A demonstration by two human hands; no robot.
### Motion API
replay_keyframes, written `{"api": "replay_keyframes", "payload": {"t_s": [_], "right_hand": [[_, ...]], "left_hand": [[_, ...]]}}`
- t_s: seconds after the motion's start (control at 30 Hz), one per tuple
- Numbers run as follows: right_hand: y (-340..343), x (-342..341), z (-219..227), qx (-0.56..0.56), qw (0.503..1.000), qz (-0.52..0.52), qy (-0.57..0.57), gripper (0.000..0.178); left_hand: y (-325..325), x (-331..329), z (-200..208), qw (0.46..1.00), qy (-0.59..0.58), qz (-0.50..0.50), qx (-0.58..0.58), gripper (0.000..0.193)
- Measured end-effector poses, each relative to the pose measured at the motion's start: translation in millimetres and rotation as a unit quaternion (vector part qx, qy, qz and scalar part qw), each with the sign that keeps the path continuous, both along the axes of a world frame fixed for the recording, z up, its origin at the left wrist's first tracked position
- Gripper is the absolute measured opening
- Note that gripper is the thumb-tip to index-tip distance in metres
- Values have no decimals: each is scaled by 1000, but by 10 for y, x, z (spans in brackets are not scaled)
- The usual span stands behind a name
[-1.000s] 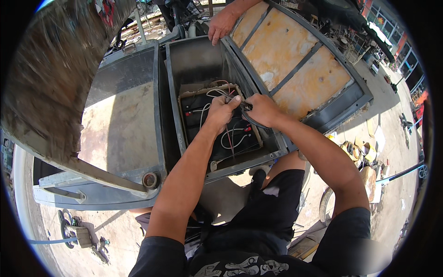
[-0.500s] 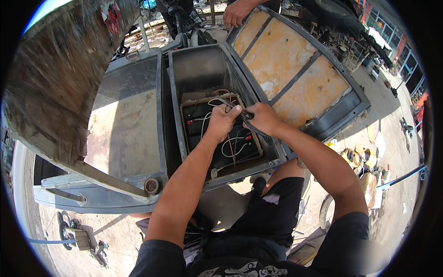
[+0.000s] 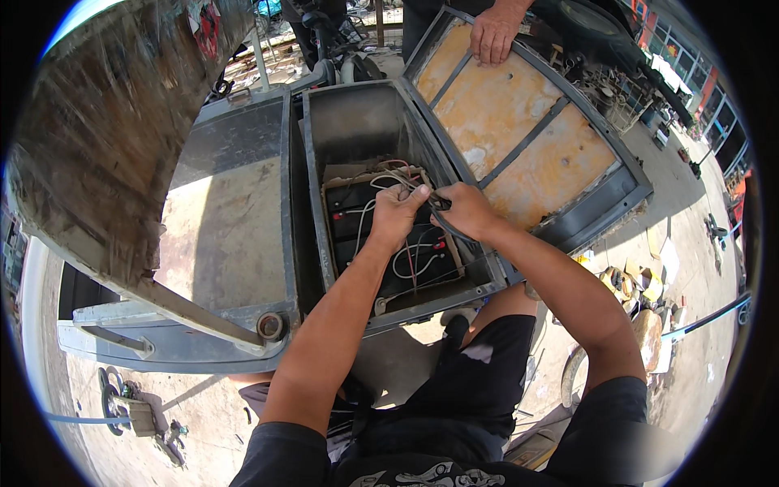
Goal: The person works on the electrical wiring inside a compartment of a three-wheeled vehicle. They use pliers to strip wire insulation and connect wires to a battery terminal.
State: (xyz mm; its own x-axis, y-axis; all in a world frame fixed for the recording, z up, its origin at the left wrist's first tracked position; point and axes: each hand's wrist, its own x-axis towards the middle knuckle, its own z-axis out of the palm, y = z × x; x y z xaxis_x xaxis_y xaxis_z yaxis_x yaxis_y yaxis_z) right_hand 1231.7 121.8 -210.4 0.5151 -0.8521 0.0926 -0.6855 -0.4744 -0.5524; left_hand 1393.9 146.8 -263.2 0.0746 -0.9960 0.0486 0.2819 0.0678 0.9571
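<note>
Above an open metal box [image 3: 315, 191], my two hands work close together on a bundle of wires. My left hand [image 3: 398, 213] is closed on the grey wires [image 3: 400, 175], thumb on top. Close beside it, my right hand [image 3: 464, 209] is closed round a dark cable [image 3: 449, 230] that loops under the fingers. Black batteries [image 3: 354, 221] with red terminals sit in the box, and white leads [image 3: 396, 264] curve over them. Where the wires meet between my fingers is too small to make out.
The box's hinged lid [image 3: 519, 138], yellowed inside, leans open to the right under another person's hand [image 3: 495, 34]. On the left a raised worn panel [image 3: 97, 154] stands over a grey metal compartment [image 3: 235, 219]. Scraps [image 3: 641, 284] and a tyre [image 3: 574, 373] lie on the ground.
The other person's hand has moved from the lid's corner rightward along its top edge. My hands keep their hold on the wires and have barely shifted.
</note>
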Motion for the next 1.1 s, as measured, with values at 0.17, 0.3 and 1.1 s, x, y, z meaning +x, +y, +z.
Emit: {"api": "replay_keyframes", "payload": {"t_s": [0.17, 0.3, 1.1], "right_hand": [[-18, 17, 30, 95, 995, 3, -18, 31], [44, 0, 176, 151, 988, -16, -30, 31], [-292, 229, 244, 267, 877, -33, -397, 32]], "left_hand": [[-116, 73, -214, 999, -34, 26, -19, 40], [-75, 4, -118, 999, -21, 24, -26, 42], [19, 27, 122, 991, 52, -118, 47, 32]]}}
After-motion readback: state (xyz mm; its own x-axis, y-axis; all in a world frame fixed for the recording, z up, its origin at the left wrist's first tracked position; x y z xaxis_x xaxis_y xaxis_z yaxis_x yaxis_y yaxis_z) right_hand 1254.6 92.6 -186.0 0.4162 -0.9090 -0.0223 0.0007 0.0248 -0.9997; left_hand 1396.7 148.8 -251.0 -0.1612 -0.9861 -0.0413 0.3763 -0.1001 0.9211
